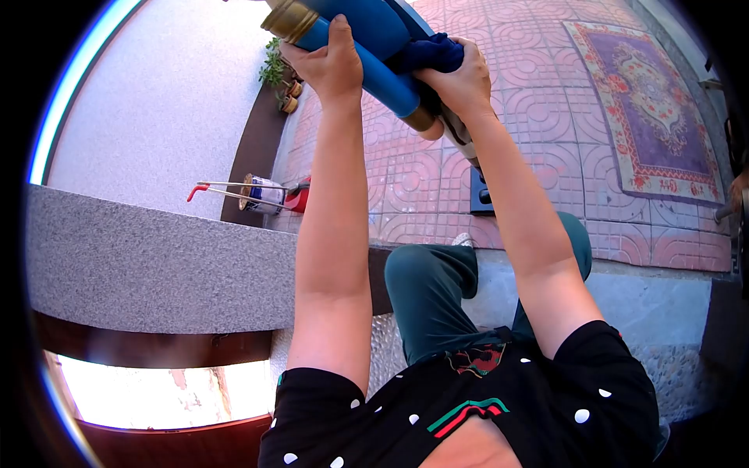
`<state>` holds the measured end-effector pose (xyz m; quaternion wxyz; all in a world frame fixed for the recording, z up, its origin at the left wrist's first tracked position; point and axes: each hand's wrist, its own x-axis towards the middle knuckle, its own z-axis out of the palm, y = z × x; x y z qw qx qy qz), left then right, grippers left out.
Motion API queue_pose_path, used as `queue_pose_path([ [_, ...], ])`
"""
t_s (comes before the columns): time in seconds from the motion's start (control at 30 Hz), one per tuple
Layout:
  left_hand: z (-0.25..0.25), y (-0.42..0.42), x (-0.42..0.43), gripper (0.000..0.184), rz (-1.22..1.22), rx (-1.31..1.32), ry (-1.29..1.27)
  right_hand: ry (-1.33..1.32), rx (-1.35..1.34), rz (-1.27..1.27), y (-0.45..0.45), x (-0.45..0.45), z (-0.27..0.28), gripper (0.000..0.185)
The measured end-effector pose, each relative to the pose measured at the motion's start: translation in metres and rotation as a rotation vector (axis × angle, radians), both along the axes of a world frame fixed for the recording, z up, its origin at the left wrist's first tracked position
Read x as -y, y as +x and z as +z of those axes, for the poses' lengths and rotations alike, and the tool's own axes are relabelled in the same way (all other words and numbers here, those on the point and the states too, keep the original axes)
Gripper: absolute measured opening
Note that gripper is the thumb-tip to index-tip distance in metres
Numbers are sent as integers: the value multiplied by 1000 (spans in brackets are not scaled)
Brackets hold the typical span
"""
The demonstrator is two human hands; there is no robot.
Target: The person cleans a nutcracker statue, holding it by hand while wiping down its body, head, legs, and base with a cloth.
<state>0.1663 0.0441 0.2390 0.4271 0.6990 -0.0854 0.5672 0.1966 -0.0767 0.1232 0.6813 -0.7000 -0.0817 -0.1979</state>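
Note:
Held up at the top of the view is a blue piece with a round blue bar (pixel 382 84), gold bands at its ends and a flat blue part behind; its full shape is cut off by the frame edge. My left hand (pixel 331 66) wraps round the bar near its upper gold end (pixel 289 21), thumb laid along it. A bunched dark blue cloth (pixel 425 53) is in my right hand (pixel 462 84), closed against the blue piece near the lower gold end (pixel 420 119). Some of the right fingers are hidden behind the cloth.
Pink patterned tiles (pixel 538 148) cover the ground, with a purple rug (pixel 659 101) at the right. Potted plants (pixel 273 69), a can (pixel 264 195) and a red-handled metal tool (pixel 200 189) stand by the left wall (pixel 164 101). A black object (pixel 480 191) lies ahead of my knees.

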Motion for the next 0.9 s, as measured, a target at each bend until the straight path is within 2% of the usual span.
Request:
queue_pose_path([
  [0.03, 1, -3, 0, 41, -1, 2, 1, 1, 2, -1, 7, 2, -2, 74],
  [0.1, 2, -12, 1, 81, -38, -206, 38, 283, -173, 200, 20, 8, -6, 62],
  [0.17, 2, -13, 4, 81, -8, -209, 36, 326, -130, 206, 29, 10, -10, 57],
  [0.27, 1, -12, 3, 80, 15, -202, 45, 247, -90, 243, 24, 13, -6, 58],
  [0.33, 2, -13, 4, 80, 8, -190, 55, 79, -86, 137, 11, 14, 3, 57],
  [0.37, 2, -13, 4, 81, 2, -193, 51, 77, -88, 140, 12, 17, 6, 57],
  [0.43, 2, -15, 4, 81, -4, -201, 49, 95, -208, 323, 18, 24, 11, 63],
  [0.53, 2, -15, 5, 80, -40, -211, 37, 254, -276, 427, 21, 29, 16, 65],
  [0.63, 2, -12, 5, 81, -22, -208, 34, 185, -260, 449, 21, 32, 18, 65],
  [0.67, 1, -10, 6, 75, 18, -173, 35, 186, -257, 445, 19, 30, 18, 65],
  [0.73, 3, -11, 9, 68, 61, -140, 36, -36, -178, 209, 10, 20, 16, 65],
  [0.8, 3, -16, 8, 84, -12, -214, 28, -17, -228, 244, 8, 23, 21, 68],
  [0.87, 1, -11, 2, 84, -25, -191, 29, 4, -275, 278, 11, 24, 20, 72],
  [0.9, 0, -9, 0, 83, -42, -161, 31, 131, -298, 371, 17, 26, 19, 77],
])
